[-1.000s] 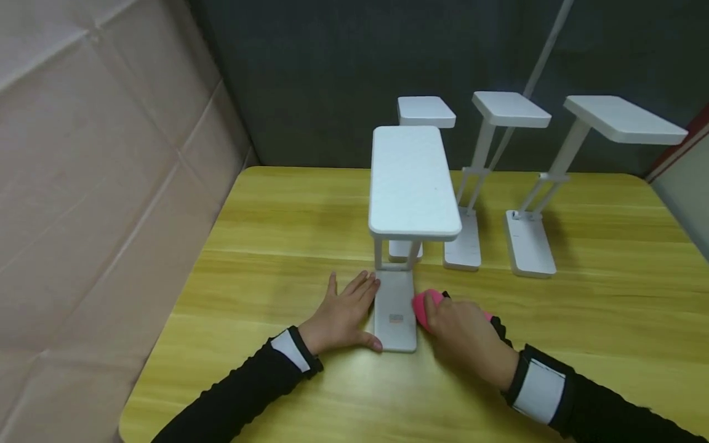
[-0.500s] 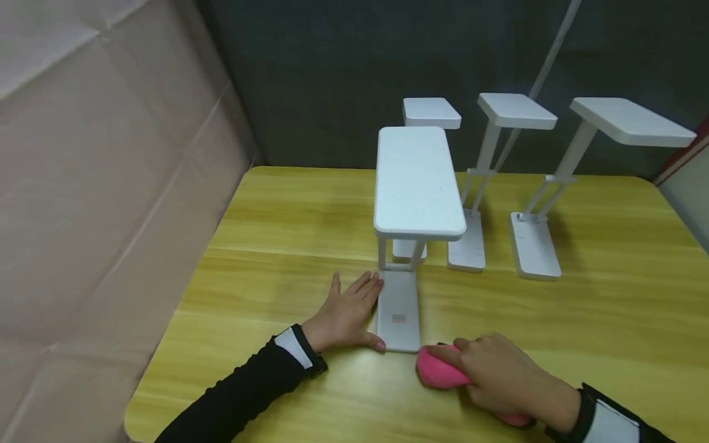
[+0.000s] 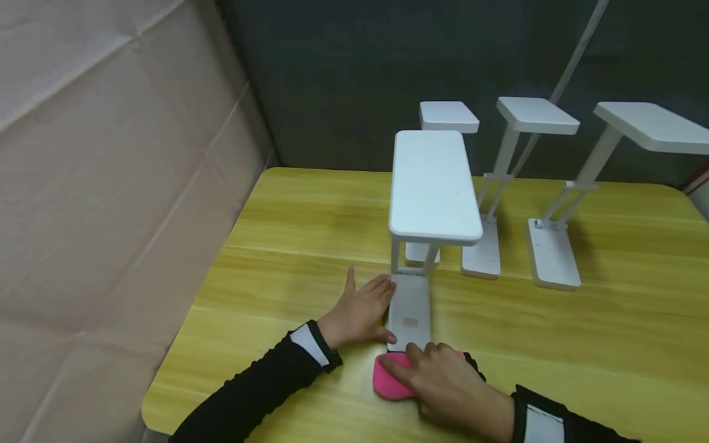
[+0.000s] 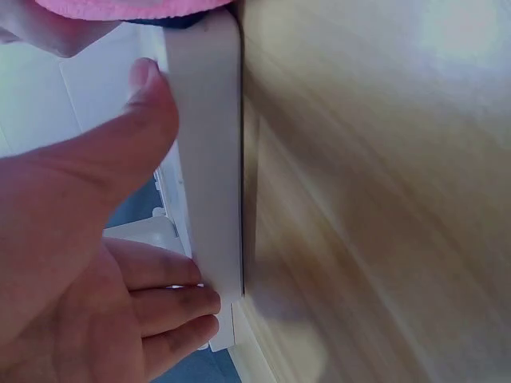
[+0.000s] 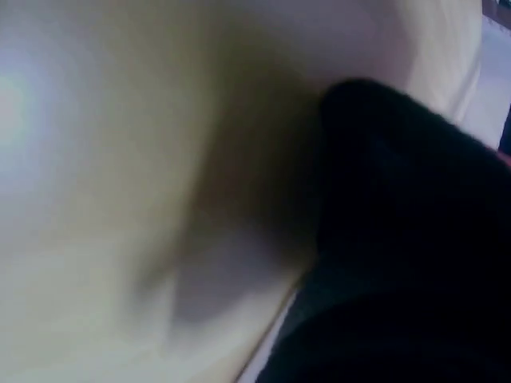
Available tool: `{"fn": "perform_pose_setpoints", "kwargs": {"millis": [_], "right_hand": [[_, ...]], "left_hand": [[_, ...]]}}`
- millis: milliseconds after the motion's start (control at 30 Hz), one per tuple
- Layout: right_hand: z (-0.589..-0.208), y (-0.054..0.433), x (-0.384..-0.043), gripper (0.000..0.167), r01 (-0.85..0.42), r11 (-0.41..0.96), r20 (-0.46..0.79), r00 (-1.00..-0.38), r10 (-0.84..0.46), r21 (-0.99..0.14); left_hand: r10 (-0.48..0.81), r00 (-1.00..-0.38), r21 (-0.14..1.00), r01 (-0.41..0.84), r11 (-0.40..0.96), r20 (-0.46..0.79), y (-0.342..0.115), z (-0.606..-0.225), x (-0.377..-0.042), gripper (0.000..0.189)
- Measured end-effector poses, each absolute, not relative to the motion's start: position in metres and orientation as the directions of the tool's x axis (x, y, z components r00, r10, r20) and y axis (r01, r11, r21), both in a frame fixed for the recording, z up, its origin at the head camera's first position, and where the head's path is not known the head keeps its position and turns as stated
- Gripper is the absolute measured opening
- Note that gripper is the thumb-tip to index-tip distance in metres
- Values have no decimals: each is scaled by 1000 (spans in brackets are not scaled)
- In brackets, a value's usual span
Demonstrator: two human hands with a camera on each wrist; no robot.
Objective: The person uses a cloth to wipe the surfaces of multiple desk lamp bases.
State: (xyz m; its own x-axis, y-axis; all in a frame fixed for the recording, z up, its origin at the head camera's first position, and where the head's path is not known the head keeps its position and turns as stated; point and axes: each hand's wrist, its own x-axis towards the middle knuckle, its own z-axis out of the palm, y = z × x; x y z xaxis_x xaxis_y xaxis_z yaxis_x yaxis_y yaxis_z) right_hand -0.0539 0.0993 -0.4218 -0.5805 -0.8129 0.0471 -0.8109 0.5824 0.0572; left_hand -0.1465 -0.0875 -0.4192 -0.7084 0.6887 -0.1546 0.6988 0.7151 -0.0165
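Note:
A white folding desk lamp (image 3: 434,187) stands upright in front of me in the head view, its flat rectangular head above a slim base (image 3: 409,307). My left hand (image 3: 362,311) rests at the base's left edge, fingers spread and thumb near the front corner. In the left wrist view the fingertips (image 4: 188,307) touch the base's side. My right hand (image 3: 448,381) grips a fuzzy pink cloth (image 3: 392,378) with a black underside, index finger laid along it. The cloth touches the front edge of the base. The right wrist view shows mostly its blurred dark part (image 5: 415,223).
Several more white desk lamps stand behind: one (image 3: 448,115) partly hidden by the front lamp, one (image 3: 482,249) right of it, another (image 3: 554,255) farther right. The wooden table (image 3: 310,215) meets a dark wall (image 3: 343,74) at the back and a beige covering (image 3: 111,215) at left.
My right hand has taken the pink cloth from the base's right side, round the front right corner, then left along the front edge. The left hand has stayed on the base.

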Motion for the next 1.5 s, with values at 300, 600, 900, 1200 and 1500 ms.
{"fn": "perform_pose_setpoints", "kwargs": {"millis": [300,600,900,1200,1500], "right_hand": [[-423,134,-36,57,-651,758,72,-755,-652,31],[-418,130,-35,68,-765,638,49,-637,-770,91],[-431,97,-47,51,-773,630,112,-622,-775,75],[-432,129,-41,55,-674,738,145,-728,-670,27],[-420,163,-44,65,-611,785,204,-760,-617,102]], "left_hand": [[682,-710,43,687,726,-176,-87,-419,-148,99],[673,-715,67,674,736,-188,-91,-422,-149,100],[671,-709,48,679,733,-216,-85,-425,-147,98],[672,-711,14,684,729,-209,-86,-419,-150,99],[677,-702,56,684,727,-219,-87,-420,-149,99]]}}
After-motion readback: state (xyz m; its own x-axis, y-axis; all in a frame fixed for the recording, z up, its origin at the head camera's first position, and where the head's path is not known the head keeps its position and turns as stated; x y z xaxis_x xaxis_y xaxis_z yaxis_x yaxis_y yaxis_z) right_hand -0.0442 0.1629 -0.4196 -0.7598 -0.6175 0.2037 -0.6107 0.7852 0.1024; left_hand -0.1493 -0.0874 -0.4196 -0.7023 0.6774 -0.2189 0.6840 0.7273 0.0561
